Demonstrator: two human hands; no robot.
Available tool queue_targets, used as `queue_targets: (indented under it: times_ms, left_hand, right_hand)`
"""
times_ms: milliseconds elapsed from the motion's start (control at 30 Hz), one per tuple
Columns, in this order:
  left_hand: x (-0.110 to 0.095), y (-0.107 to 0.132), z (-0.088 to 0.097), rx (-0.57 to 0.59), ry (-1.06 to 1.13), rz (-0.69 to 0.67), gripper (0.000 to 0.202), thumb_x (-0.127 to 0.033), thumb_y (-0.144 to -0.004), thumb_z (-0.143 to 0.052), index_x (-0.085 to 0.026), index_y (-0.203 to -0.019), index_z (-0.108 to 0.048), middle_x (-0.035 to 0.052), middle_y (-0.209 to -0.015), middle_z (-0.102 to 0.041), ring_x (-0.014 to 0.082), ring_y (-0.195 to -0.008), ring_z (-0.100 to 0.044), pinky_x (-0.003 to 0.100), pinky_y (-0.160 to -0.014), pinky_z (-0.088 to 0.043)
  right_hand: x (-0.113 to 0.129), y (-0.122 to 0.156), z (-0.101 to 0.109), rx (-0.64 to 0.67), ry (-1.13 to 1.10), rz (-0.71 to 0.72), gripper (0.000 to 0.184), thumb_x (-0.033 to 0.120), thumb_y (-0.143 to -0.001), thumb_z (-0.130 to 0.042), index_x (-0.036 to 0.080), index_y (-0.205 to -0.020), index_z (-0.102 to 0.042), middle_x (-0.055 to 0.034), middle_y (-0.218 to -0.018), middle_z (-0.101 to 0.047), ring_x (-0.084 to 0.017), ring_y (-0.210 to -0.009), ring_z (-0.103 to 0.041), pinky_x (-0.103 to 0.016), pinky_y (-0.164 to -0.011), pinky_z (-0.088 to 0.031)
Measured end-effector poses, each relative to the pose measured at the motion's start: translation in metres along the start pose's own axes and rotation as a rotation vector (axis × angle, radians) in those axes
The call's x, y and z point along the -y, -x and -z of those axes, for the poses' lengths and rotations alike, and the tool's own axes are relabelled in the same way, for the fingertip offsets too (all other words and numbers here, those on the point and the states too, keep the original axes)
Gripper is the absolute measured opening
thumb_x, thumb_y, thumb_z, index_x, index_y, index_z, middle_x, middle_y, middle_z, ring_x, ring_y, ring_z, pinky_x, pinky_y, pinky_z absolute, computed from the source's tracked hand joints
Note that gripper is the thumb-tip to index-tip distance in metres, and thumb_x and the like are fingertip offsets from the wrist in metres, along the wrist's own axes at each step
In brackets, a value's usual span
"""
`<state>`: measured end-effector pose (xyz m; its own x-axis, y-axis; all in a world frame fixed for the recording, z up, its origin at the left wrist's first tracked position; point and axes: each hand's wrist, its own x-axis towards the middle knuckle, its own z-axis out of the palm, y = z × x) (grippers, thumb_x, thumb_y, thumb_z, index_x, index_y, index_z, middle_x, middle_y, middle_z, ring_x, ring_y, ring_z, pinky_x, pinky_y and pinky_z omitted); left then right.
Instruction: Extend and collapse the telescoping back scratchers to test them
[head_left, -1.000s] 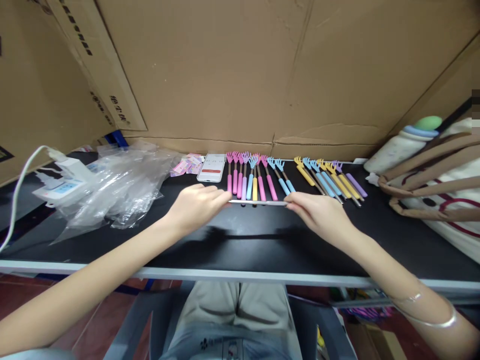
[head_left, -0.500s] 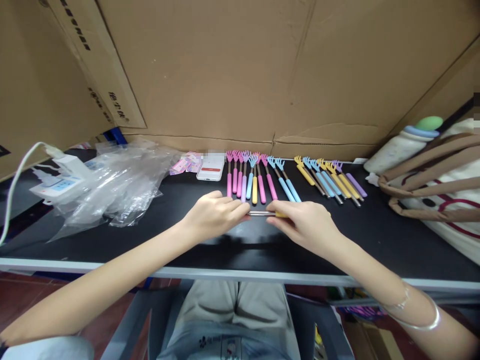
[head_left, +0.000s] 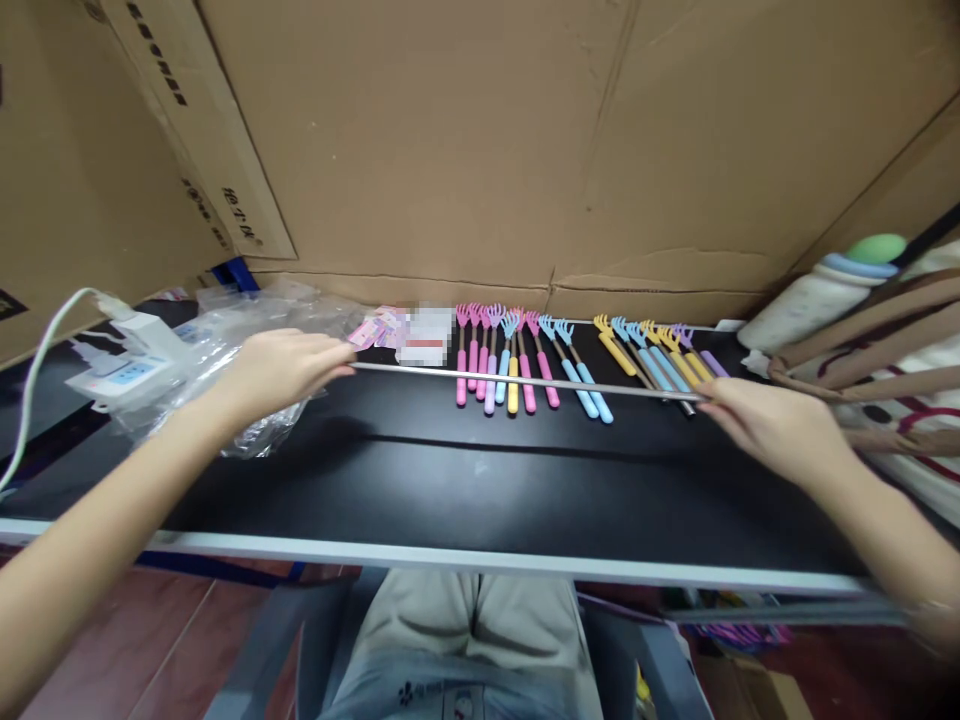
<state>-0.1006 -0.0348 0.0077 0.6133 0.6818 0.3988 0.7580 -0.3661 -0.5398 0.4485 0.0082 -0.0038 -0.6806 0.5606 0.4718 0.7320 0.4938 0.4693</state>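
From the head camera: holding a long, thin, silvery metal rod [head_left: 525, 382] drawn straight above a black tabletop [head_left: 480, 510], nearly level but dipping slightly toward the right. Clasping one end in a closed left hand [head_left: 300, 365] beside crumpled, clear plastic bags [head_left: 262, 435]; grasping the other in an equally closed right hand [head_left: 772, 415], with both tips hidden from sight. Showing a smooth, dull metallic sheen and casting a narrow dark shadow [head_left: 517, 448]. Crossing, in this view, pink-, lilac-, blue- and yellow-handled claw-headed sticks [head_left: 504, 362], and ending near yellow, blue and purple claw-headed sticks [head_left: 667, 368].
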Motion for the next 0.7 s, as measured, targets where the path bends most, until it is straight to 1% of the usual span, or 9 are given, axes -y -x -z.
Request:
queue_targets:
  times_ms: [33, 67, 100, 167, 267, 400, 533, 600, 700]
  left_hand:
    - [0.01, 0.011, -0.002, 0.055, -0.04, 0.03, 0.036, -0.037, -0.097, -0.031, -0.02, -0.08, -0.058, 0.0004, -0.077, -0.065, 0.015, -0.07, -0.056, 0.025, -0.063, -0.032]
    - [0.016, 0.02, -0.004, 0.079, -0.07, 0.058, 0.037, -0.036, -0.097, -0.031, -0.019, -0.077, -0.057, 0.0005, -0.074, -0.064, 0.0154, -0.07, -0.055, 0.025, -0.063, -0.032]
    - [0.02, 0.028, -0.005, 0.076, -0.098, 0.087, 0.037, -0.035, -0.097, -0.032, -0.02, -0.076, -0.057, 0.0003, -0.072, -0.063, 0.0158, -0.07, -0.054, 0.024, -0.062, -0.031]
    - [0.022, 0.037, -0.004, 0.077, -0.132, 0.062, 0.035, -0.034, -0.097, -0.033, -0.02, -0.075, -0.057, 0.0, -0.072, -0.062, 0.0159, -0.071, -0.054, 0.024, -0.062, -0.031]
    - [0.017, 0.037, 0.0, 0.034, -0.168, 0.01, 0.034, -0.034, -0.096, -0.035, -0.019, -0.075, -0.057, -0.0001, -0.069, -0.06, 0.0157, -0.07, -0.054, 0.024, -0.062, -0.031]
    - [0.016, 0.029, 0.003, 0.018, -0.143, 0.038, 0.033, -0.039, -0.096, -0.037, -0.02, -0.082, -0.059, -0.0008, -0.074, -0.062, 0.0148, -0.074, -0.055, 0.023, -0.063, -0.032]
    - [0.018, 0.028, 0.005, 0.027, -0.113, 0.045, 0.034, -0.039, -0.097, -0.034, -0.02, -0.087, -0.06, -0.0008, -0.079, -0.064, 0.0132, -0.078, -0.056, 0.021, -0.064, -0.033]
    - [0.019, 0.031, 0.008, -0.003, -0.121, 0.058, 0.032, -0.038, -0.097, -0.035, -0.02, -0.088, -0.061, -0.0011, -0.081, -0.065, 0.0126, -0.078, -0.057, 0.02, -0.062, -0.033]
    - [0.024, 0.039, 0.012, -0.059, -0.157, 0.09, 0.027, -0.036, -0.095, -0.04, -0.02, -0.089, -0.061, -0.0013, -0.083, -0.066, 0.0126, -0.078, -0.058, 0.021, -0.058, -0.031]
  right_hand:
    - [-0.015, 0.012, -0.004, 0.021, 0.042, -0.03, 0.042, 0.041, -0.095, -0.028, 0.017, -0.089, -0.063, -0.0075, -0.079, -0.069, -0.018, -0.069, -0.063, -0.026, -0.058, -0.042]
    - [-0.028, 0.022, -0.007, 0.031, 0.073, -0.06, 0.044, 0.041, -0.095, -0.026, 0.017, -0.089, -0.062, -0.0084, -0.078, -0.067, -0.02, -0.068, -0.062, -0.028, -0.059, -0.042]
    - [-0.038, 0.031, -0.009, 0.054, 0.076, -0.045, 0.045, 0.041, -0.095, -0.025, 0.016, -0.088, -0.062, -0.009, -0.076, -0.066, -0.02, -0.066, -0.061, -0.029, -0.059, -0.043]
    - [-0.05, 0.045, -0.01, 0.085, 0.086, -0.071, 0.044, 0.041, -0.094, -0.025, 0.015, -0.09, -0.061, -0.0101, -0.078, -0.065, -0.021, -0.066, -0.06, -0.031, -0.061, -0.043]
    - [-0.053, 0.054, -0.009, 0.109, 0.084, -0.135, 0.043, 0.042, -0.093, -0.027, 0.016, -0.092, -0.061, -0.0118, -0.084, -0.066, -0.023, -0.071, -0.06, -0.032, -0.067, -0.044]
    - [-0.053, 0.055, -0.01, 0.175, 0.079, -0.194, 0.04, 0.04, -0.092, -0.03, 0.015, -0.095, -0.061, -0.015, -0.09, -0.066, -0.024, -0.078, -0.059, -0.033, -0.073, -0.043]
    - [-0.056, 0.058, -0.014, 0.274, 0.055, -0.225, 0.034, 0.037, -0.091, -0.037, 0.014, -0.097, -0.062, -0.017, -0.096, -0.066, -0.023, -0.084, -0.059, -0.032, -0.076, -0.041]
    - [-0.058, 0.061, -0.013, 0.254, 0.057, -0.203, 0.039, 0.041, -0.092, -0.036, 0.014, -0.098, -0.062, -0.0186, -0.097, -0.066, -0.022, -0.085, -0.059, -0.032, -0.076, -0.04]
    - [-0.063, 0.067, -0.008, 0.176, 0.126, -0.196, 0.057, 0.055, -0.092, -0.026, 0.013, -0.09, -0.064, -0.0207, -0.087, -0.066, -0.023, -0.079, -0.06, -0.034, -0.068, -0.038]
